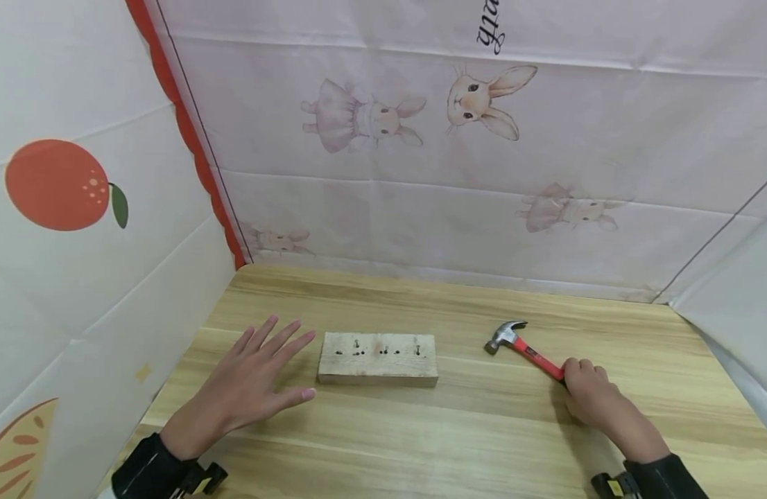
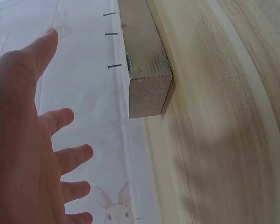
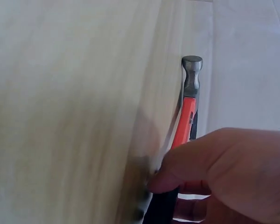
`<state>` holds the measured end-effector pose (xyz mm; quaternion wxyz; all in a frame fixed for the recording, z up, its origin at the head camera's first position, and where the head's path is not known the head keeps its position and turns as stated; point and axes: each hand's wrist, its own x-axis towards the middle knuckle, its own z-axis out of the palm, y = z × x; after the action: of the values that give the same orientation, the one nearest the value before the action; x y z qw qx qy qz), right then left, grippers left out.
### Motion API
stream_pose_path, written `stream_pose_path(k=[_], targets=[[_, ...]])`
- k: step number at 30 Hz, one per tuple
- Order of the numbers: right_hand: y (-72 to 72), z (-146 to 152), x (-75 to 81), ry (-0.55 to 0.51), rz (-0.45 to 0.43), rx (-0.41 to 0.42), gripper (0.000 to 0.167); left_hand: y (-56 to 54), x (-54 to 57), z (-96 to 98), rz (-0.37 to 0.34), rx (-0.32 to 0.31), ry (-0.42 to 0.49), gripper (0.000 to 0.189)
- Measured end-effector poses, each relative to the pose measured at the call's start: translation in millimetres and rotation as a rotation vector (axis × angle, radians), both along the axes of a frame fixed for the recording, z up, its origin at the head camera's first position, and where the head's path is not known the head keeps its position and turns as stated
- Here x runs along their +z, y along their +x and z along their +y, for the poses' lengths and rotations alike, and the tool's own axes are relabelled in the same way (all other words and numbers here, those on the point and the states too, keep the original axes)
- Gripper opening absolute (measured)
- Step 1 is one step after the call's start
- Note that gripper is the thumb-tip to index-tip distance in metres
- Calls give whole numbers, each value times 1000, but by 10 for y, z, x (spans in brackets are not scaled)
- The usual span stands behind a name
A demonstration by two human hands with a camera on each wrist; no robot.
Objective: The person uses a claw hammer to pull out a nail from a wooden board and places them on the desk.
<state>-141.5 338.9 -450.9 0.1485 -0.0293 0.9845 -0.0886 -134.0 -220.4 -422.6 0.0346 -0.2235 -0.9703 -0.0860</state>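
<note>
My right hand (image 1: 589, 391) grips the black end of a claw hammer (image 1: 536, 357) with a red handle and a steel head. In the right wrist view the thumb lies along the grip of the hammer (image 3: 183, 126), fingers wrapped behind it. My left hand (image 1: 252, 378) is spread, fingers straight and apart, just left of a wooden block (image 1: 377, 379), holding nothing. Several nails (image 2: 111, 34) stick out of the block's top face, and small dark spots dot the same face in the head view.
The wood-grain table (image 1: 458, 443) runs under everything. A white cloth with printed rabbits (image 1: 383, 208) hangs along its back edge. Another cloth with a printed orange fruit (image 1: 57, 186) borders the left side, and a pale cloth (image 1: 739, 298) the right.
</note>
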Motion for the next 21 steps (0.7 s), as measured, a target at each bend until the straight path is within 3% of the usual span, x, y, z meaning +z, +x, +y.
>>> stream_pose_path(k=[5, 10, 14, 21], targets=[[-64, 24, -17, -17, -51, -3, 28, 13, 7, -15, 2, 0, 1, 85], [-63, 39, -3, -8, -62, -30, 16, 22, 7, -23, 2, 3, -2, 85], [-29, 52, 38, 33, 12, -50, 15, 18, 8, -24, -2, 0, -5, 86], [56, 99, 23, 150, 200, -62, 33, 23, 3, -55, 14, 4, -29, 87]])
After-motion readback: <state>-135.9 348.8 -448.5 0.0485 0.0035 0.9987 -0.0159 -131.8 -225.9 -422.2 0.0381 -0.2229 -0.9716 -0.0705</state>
